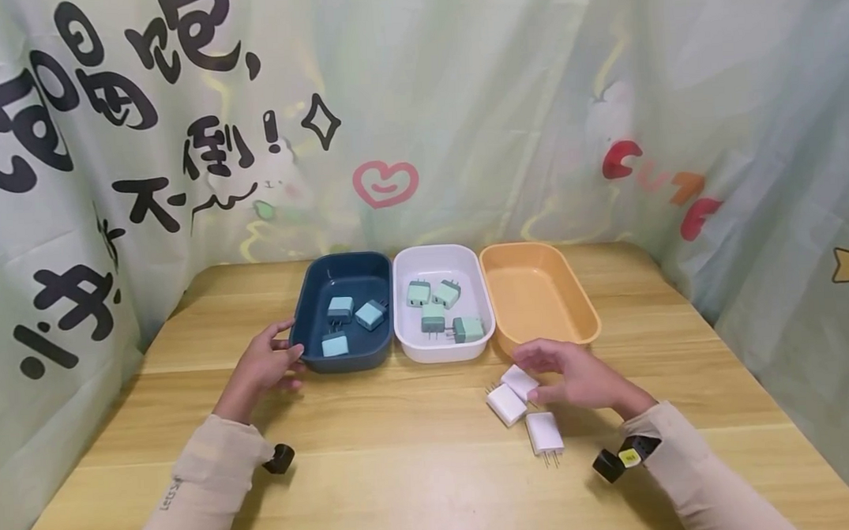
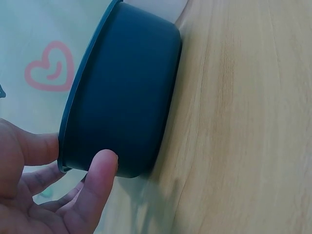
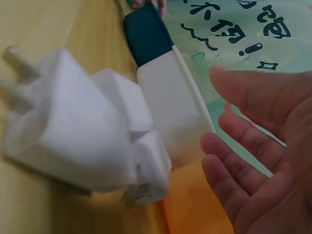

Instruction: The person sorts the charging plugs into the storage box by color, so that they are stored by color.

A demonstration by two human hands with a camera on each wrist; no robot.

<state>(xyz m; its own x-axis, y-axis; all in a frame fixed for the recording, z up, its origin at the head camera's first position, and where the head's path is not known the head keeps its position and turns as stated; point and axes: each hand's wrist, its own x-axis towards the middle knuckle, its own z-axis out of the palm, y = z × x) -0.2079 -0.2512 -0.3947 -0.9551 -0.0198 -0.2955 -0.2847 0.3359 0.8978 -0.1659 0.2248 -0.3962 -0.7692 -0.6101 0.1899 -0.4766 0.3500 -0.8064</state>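
My left hand [image 1: 260,367] touches the left side of the dark blue bin [image 1: 346,362]. In the left wrist view, its fingertips rest against the rim and outer wall of that bin. My right hand [image 1: 579,375] hovers over the table in front of the orange bin [image 1: 540,315], fingers parted and holding nothing. Three white plug chargers [image 1: 544,432] lie just left of it, two of them close together. In the right wrist view, the nearest white charger [image 3: 83,126] looks large and blurred, apart from the fingers.
A white bin [image 1: 446,351] stands between the dark blue and orange bins, holding several green chargers [image 1: 432,318]. Three light blue chargers [image 1: 335,345] lie in the dark blue bin. Behind the wooden table [image 1: 405,471] hangs a printed curtain [image 1: 461,121].
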